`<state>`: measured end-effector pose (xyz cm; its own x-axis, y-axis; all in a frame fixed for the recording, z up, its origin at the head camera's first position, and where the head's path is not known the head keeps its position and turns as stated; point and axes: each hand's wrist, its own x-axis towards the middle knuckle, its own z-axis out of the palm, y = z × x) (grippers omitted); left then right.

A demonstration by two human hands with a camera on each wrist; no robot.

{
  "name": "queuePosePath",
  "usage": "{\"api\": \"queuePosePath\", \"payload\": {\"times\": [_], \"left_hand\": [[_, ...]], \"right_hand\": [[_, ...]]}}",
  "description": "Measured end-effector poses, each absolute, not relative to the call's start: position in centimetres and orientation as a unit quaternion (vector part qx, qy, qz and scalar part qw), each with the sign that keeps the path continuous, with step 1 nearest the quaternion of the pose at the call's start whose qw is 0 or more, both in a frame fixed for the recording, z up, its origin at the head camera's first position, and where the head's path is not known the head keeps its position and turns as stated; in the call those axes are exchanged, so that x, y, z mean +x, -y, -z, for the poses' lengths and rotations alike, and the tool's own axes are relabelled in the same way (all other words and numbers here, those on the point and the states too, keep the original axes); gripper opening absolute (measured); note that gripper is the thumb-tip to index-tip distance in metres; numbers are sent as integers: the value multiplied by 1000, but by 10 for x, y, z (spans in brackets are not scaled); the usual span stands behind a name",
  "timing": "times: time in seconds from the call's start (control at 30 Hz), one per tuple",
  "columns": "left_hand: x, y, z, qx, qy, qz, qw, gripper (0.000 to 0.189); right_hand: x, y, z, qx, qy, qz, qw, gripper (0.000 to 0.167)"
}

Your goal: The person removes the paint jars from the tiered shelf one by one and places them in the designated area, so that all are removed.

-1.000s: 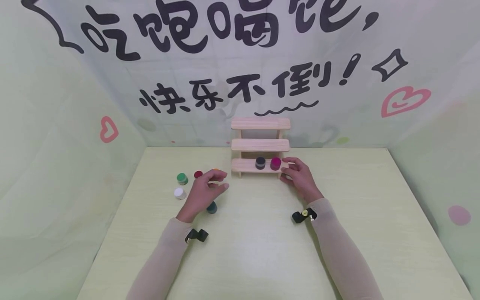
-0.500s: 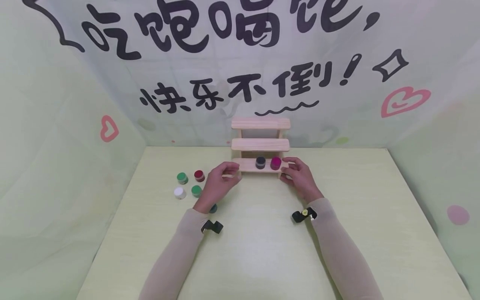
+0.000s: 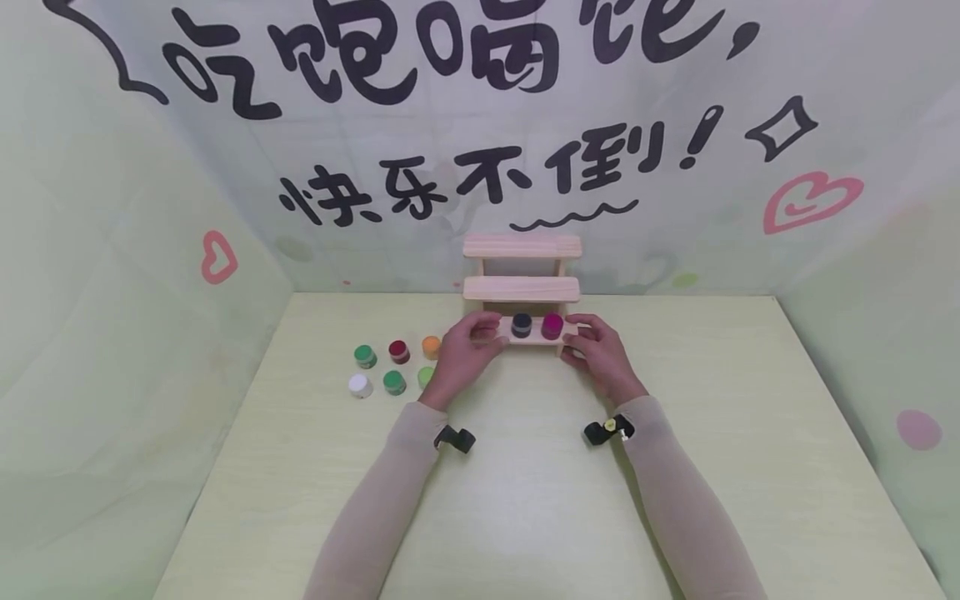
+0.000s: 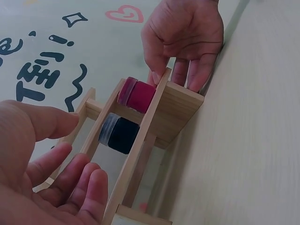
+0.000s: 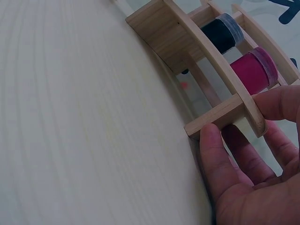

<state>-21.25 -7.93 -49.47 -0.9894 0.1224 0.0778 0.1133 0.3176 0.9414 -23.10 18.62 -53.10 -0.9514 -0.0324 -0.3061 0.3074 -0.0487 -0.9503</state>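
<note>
A three-tier wooden display stand stands against the back wall. On its lowest step sit a dark small paint jar and a magenta paint jar, both upright. My right hand grips the right end of that step, fingers at the board and its leg. Over the step's left end is my left hand, fingers loosely bent and nothing between them. In the left wrist view its fingertips are beside the dark jar, just short of it.
On the table, left of the stand, are several more jars: green, red, orange, white, a second green and light green, partly behind the left hand. Printed cloth lines the back.
My left hand has moved right from above the loose jars to the stand's lowest step, uncovering the orange and light green jars. The right hand keeps its hold on the step's end.
</note>
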Motion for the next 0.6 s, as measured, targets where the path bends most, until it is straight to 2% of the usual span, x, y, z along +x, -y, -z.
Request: {"api": "queuePosePath", "payload": {"times": [0.27,0.6], "left_hand": [[-223,64,500,63,-812,-580,17,46],[-233,51,508,72,-832,-550,4,50]], "right_hand": [[-232,-186,532,95,-680,718,118,37],[-231,-187,532,98,-681,716,117,38]]}}
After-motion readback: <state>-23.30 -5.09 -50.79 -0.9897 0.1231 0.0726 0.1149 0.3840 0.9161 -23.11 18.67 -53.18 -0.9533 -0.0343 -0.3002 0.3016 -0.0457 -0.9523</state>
